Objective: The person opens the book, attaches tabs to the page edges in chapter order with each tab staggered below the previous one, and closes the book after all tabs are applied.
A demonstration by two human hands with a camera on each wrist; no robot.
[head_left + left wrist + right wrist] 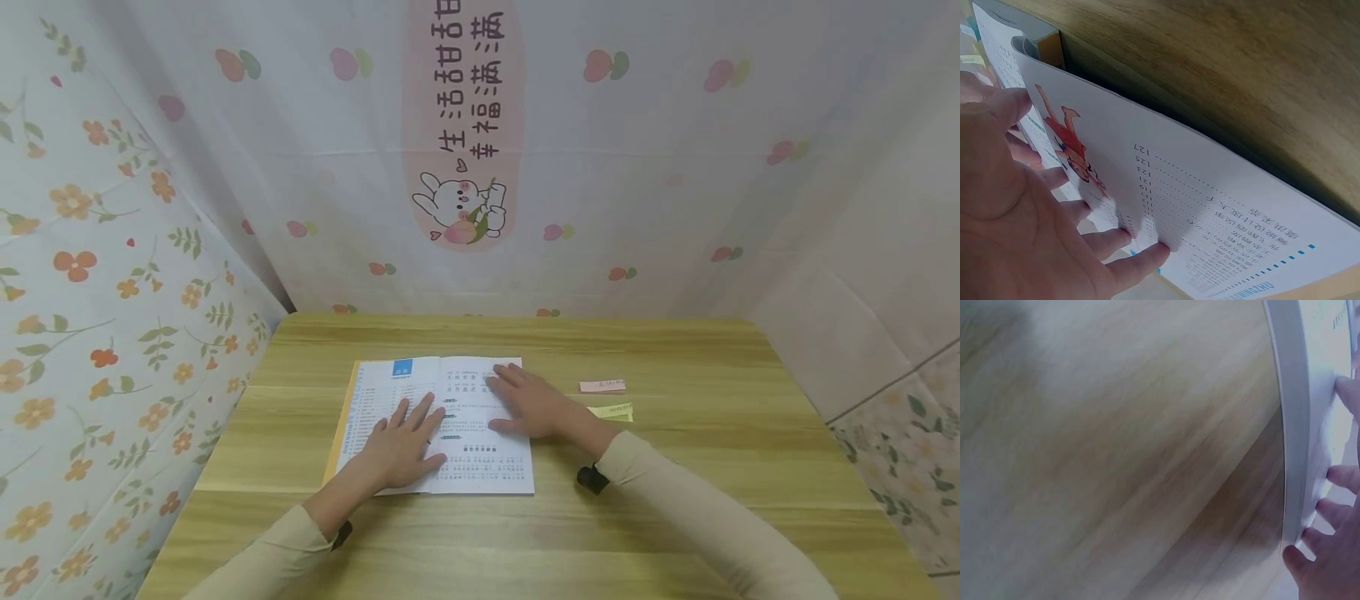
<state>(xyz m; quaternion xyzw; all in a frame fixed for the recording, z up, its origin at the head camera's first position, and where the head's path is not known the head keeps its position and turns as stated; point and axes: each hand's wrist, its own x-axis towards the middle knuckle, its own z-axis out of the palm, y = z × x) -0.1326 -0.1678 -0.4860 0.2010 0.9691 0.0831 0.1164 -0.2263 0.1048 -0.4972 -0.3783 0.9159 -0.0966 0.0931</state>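
On the light wooden desk [660, 467] an open white-paged paperback book with a yellow cover edge [465, 467] lies flat, near the desk's middle. The left hand [401, 450] rests palm down on the left page, fingers straight and slightly spread; the left wrist view shows its fingertips [1147, 255] pressing a page of dotted contents lines. The right hand [528, 404] lies flat on the right page, fingers extended, reaching the page's outer edge in the right wrist view. Just right of the book sit a small pink paper slip [602, 386] and a small yellow paper slip [617, 412], near each other.
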